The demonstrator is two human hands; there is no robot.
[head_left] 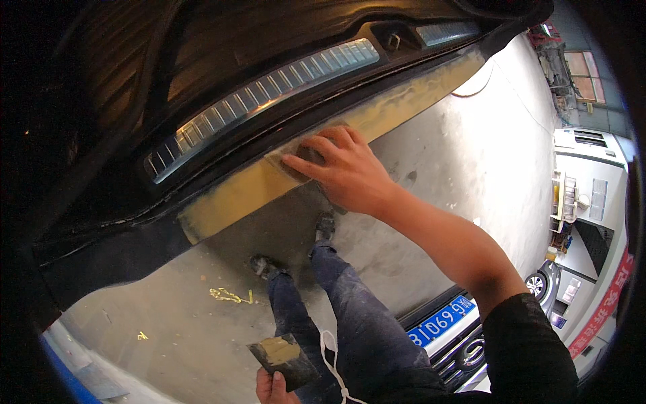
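My right hand [346,168] reaches up to the rear edge of a vehicle, fingers bent over a thin, flat putty spreader [285,163]. The spreader lies against a long band of yellow-tan putty [235,195] on the dark panel; my fingers hide much of it. Low in the picture, my left hand [272,388] grips a dark, square plate [299,372] by its edge, thumb on top. A patch of tan putty [280,350] sits on that plate. It is held in front of my legs, apart from the panel.
Above the panel runs a ribbed metal sill strip [269,87] beside a latch [393,42]. My shoes stand on the dusty concrete floor [195,276], near yellow scraps [231,295]. A car's front with a blue plate [441,322] is close behind; white vehicles stand right.
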